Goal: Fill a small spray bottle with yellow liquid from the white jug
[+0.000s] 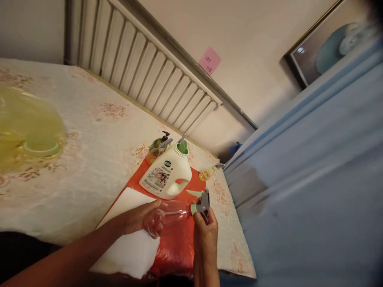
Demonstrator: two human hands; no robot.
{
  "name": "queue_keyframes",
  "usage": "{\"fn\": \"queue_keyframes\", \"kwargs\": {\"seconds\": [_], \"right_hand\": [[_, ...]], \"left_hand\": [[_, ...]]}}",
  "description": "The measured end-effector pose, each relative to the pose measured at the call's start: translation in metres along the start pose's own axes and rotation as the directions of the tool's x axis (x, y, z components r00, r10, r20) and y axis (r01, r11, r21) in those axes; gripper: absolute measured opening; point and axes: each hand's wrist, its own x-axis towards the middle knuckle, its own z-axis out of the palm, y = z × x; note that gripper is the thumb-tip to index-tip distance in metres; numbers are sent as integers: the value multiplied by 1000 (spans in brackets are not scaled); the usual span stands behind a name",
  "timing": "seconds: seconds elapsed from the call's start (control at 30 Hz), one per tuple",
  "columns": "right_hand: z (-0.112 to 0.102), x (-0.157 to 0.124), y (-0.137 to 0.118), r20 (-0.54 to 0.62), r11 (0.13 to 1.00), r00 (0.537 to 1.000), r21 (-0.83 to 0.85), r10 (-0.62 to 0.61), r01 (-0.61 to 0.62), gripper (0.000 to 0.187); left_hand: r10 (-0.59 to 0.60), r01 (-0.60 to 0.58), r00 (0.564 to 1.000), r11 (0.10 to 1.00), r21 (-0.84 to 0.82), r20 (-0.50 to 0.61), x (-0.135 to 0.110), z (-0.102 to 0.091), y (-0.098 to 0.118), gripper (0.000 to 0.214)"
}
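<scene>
A clear, pinkish-looking spray bottle (172, 215) lies sideways between my two hands, above a red sheet (176, 251). My left hand (139, 217) is wrapped round its base. At the other end, my right hand (206, 225) grips the grey and pale green spray head (202, 205) near the neck. Just beyond the bottle stands a large white detergent jug (170, 171). Its mouth is uncapped, with something green in the opening. A pale green piece (194, 193) shows behind the spray head, partly hidden.
Behind the jug are a dark pump bottle (157, 142) and another spray bottle (155, 153). A small yellow-labelled spray bottle (207, 173) sits to the right. White cloth or paper (128, 255), a yellow transparent bag (26, 123), a radiator (134, 59) and a blue curtain (305, 191) surround the flowered tablecloth (98, 171).
</scene>
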Motion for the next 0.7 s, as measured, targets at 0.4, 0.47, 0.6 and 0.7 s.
{"fn": "queue_keyframes", "kwargs": {"seconds": [0.4, 0.47, 0.6, 0.7], "right_hand": [[16, 4, -7, 31, 1000, 999, -11, -16, 16, 48], [16, 4, -7, 19, 1000, 1000, -10, -16, 16, 47], [15, 6, -5, -11, 999, 999, -34, -34, 33, 43], [15, 8, -4, -28, 998, 999, -51, -40, 38, 44]], "left_hand": [[90, -74, 966, 994, -74, 242, -13, -10, 15, 54], [92, -81, 959, 995, -52, 267, -15, -7, 18, 55], [128, -136, 960, 990, 17, 249, -20, 0, 23, 67], [148, -171, 963, 982, 83, 226, -22, 2, 25, 77]]}}
